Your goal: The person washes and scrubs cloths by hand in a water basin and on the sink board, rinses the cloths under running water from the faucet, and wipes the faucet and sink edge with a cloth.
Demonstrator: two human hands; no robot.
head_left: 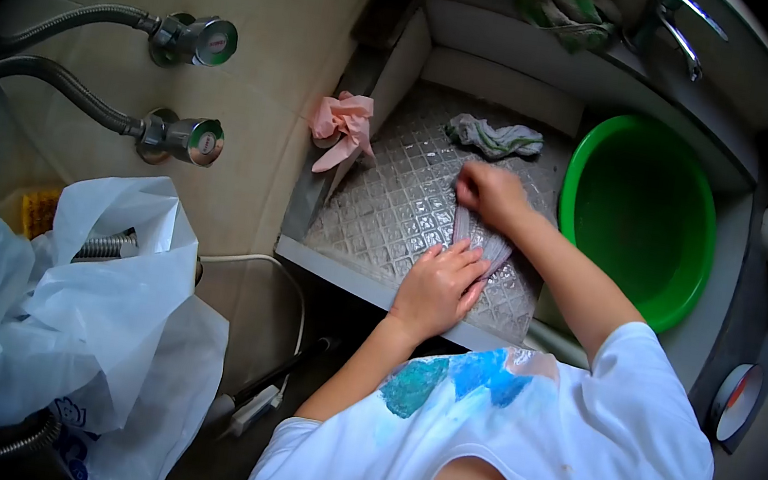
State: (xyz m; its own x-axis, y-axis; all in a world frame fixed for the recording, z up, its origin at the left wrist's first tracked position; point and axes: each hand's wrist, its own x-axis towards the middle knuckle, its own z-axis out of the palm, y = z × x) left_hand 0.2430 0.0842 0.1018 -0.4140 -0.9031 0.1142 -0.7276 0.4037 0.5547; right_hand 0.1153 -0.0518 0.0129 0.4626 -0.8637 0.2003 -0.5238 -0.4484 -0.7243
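A wet, pale striped cloth lies on the ridged washboard floor of a sink. My right hand is closed in a fist at the cloth's far end, its fingertips curled out of sight. Nearer to me, my left hand rests palm down with its fingers stretched over the cloth's near part, pressing on it. Just beyond my right hand sits a second crumpled cloth, grey-white with a green edge.
A green basin stands right of the washboard, beside my right forearm. Pink rubber gloves hang over the sink's left rim. A faucet and a green rag are at the back. White plastic bags fill the lower left.
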